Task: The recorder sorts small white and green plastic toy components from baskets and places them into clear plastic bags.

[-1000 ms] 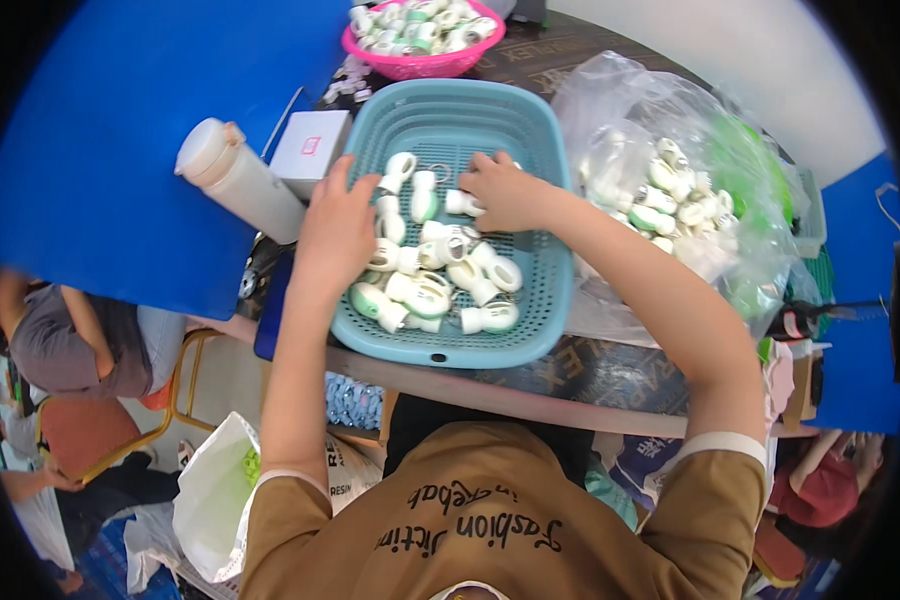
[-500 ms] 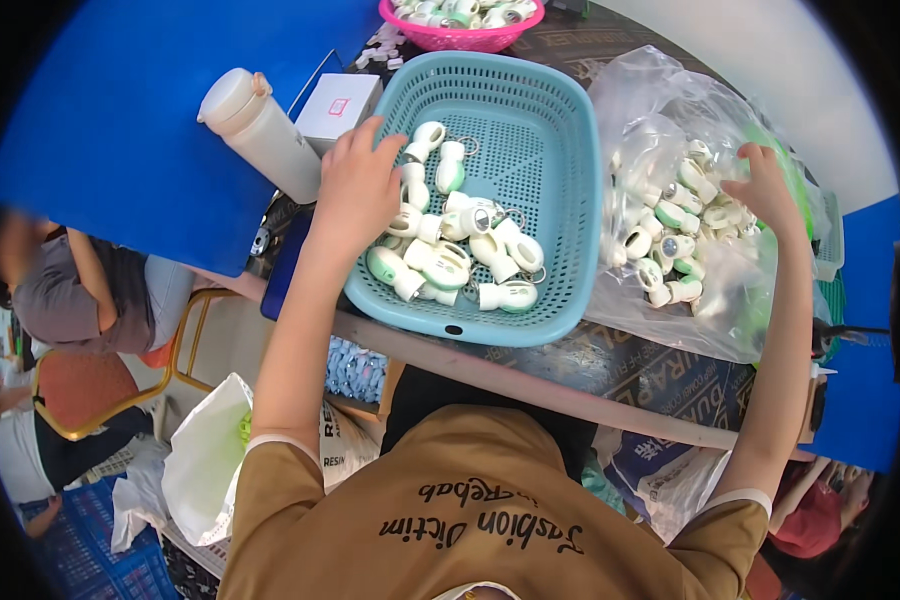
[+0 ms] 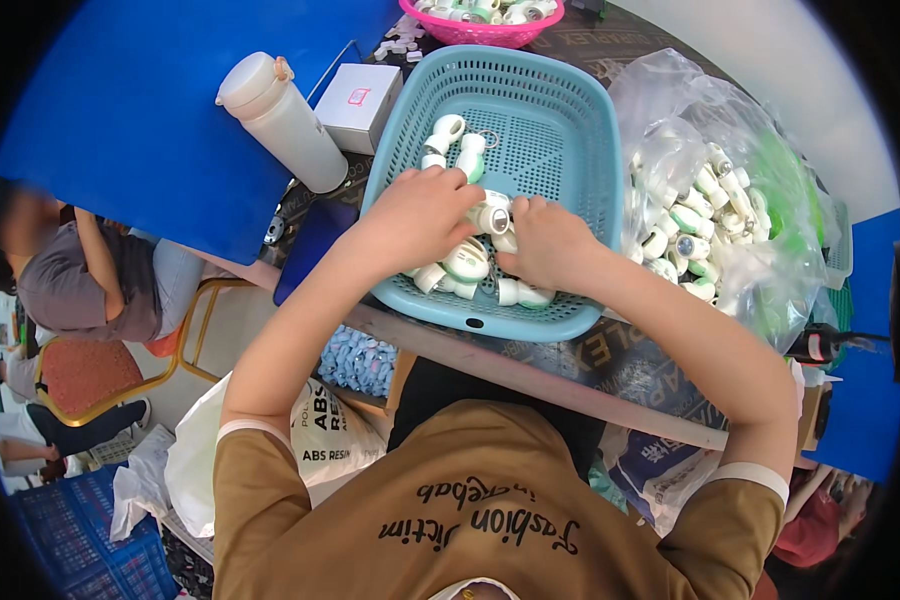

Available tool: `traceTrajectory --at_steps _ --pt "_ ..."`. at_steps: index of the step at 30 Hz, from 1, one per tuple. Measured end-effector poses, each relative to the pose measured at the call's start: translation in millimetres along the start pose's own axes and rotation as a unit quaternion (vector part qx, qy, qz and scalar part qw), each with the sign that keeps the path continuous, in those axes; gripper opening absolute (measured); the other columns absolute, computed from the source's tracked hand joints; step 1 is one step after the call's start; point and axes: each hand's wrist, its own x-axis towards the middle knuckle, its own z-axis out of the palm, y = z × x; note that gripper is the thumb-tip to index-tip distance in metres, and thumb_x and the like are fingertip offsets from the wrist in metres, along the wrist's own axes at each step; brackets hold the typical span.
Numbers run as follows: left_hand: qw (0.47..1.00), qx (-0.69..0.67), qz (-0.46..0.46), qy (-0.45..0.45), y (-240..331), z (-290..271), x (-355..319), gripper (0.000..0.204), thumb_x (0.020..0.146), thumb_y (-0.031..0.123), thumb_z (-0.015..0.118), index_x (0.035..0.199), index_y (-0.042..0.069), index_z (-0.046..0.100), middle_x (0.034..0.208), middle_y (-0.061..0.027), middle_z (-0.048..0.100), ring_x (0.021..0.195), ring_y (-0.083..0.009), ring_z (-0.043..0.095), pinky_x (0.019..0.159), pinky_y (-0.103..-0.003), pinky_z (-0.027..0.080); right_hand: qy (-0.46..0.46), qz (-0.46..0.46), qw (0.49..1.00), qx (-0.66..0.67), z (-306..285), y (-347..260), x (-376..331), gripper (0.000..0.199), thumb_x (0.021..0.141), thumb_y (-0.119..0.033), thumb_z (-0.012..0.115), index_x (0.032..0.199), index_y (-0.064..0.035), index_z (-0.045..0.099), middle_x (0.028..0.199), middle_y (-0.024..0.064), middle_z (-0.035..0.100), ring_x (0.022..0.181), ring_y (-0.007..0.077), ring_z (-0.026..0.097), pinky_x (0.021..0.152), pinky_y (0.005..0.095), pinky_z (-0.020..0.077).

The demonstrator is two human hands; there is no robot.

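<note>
A light-blue plastic basket (image 3: 473, 323) stands on the table before me. In its near half lie several small white-and-green rounded pieces (image 3: 467, 262), some with metal key rings, like keychain lights. My left hand (image 3: 420, 218) reaches over the pile from the left, its fingers curled round some pieces. From the right, my right hand (image 3: 555, 245) comes in with thumb and fingers closed about a piece at the middle of the pile. A white piece with a round lens end (image 3: 492, 216) shows between the two hands. My fingers hide part of the pile.
Right of the basket, a clear plastic bag (image 3: 660, 95) holds more such pieces. A pink basket (image 3: 490, 32) of them stands at the back. A white bottle (image 3: 288, 125) and white box (image 3: 358, 105) flank the basket's left. Below the table edge is a carton of blue parts (image 3: 355, 362).
My left hand has moved from the basket's left rim onto the pile. My right hand has left the plastic bag and come into the basket beside the left.
</note>
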Motion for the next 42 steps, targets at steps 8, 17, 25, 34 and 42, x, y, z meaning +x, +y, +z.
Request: traceTrajectory --at_steps 8,17,25,34,42 --pt "0.998 -0.023 -0.049 -0.018 1.6 2.4 6.2 0.025 0.080 0.017 0.061 0.101 0.003 0.059 0.097 -0.0127 0.057 0.095 -0.0307 0.054 0.084 -0.041 0.043 -0.013 0.033 0.985 0.169 -53.3 26.8 -9.1 0.062 0.064 -0.021 0.068 0.116 -0.0007 0.041 0.101 0.0236 0.057 0.093 0.0369 0.058 0.084 0.0407 0.0454" --pt "0.983 -0.101 -0.086 0.128 5.8 0.1 15.8 0.013 0.082 0.012 0.058 0.090 0.003 0.063 0.085 -0.0117 0.062 0.083 -0.0312 0.058 0.076 -0.040 0.045 0.221 0.299 0.923 0.096 -122.5 236.8 -79.4 0.063 0.065 -0.018 0.069 0.120 -0.0013 0.042 0.100 0.0216 0.058 0.091 0.0291 0.059 0.080 0.0373 0.0464" --pt "0.870 -0.295 -0.219 0.328 -7.3 -16.7 -0.6 0.013 0.086 0.008 0.057 0.091 0.000 0.066 0.084 -0.0095 0.064 0.077 -0.0151 0.060 0.068 -0.025 0.045 0.244 -0.049 0.962 0.113 -101.4 99.7 -22.2 0.050 0.077 -0.015 0.066 0.122 -0.0049 0.047 0.117 0.0170 0.054 0.110 0.0312 0.052 0.094 0.0393 0.0412" --pt "0.911 -0.199 -0.190 0.307 -9.9 -12.0 -7.0 0.010 0.083 0.006 0.057 0.089 0.001 0.064 0.085 -0.0129 0.063 0.080 -0.0288 0.061 0.071 -0.034 0.047 -0.034 -0.101 0.994 -0.001 -6.8 -1.4 43.5 0.057 0.067 -0.006 0.064 0.118 0.0058 0.042 0.112 0.0207 0.050 0.103 0.0356 0.050 0.087 0.0409 0.0467" --pt "0.921 -0.146 -0.205 0.296 1.7 -12.7 -2.4 0.010 0.083 0.005 0.056 0.088 0.000 0.062 0.083 -0.0130 0.062 0.080 -0.0292 0.060 0.070 -0.035 0.047 0.215 -0.076 0.962 0.151 -86.5 63.6 1.7 0.044 0.066 -0.010 0.062 0.106 0.0011 0.048 0.100 0.0188 0.055 0.095 0.0331 0.056 0.079 0.0413 0.0478"
